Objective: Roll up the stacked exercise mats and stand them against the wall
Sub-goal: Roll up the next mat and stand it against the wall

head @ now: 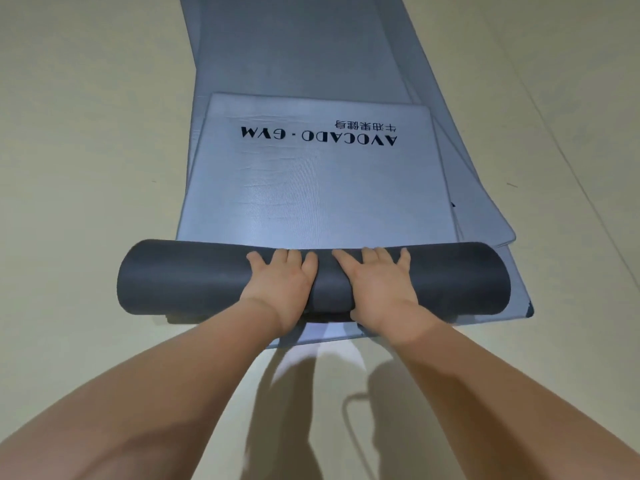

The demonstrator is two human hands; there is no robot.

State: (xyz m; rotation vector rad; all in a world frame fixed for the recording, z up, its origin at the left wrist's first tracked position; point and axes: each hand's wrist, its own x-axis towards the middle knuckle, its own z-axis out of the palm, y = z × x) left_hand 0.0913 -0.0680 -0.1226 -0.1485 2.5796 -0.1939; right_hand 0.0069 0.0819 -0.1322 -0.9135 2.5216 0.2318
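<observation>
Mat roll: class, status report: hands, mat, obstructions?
Left hand, right hand press dark roll. Its logo end lies flat, unrolled. Stacked mats beneath, nothing blocking.

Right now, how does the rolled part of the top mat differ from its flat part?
The rolled part shows a dark grey back; the flat part shows a pale face printed AVOCADO GYM. The rolled part is a cylinder lying crosswise; the flat part lies spread on the lower mats. The left hand and right hand rest on the rolled part; the flat part lies beyond them. Both are one mat.
</observation>
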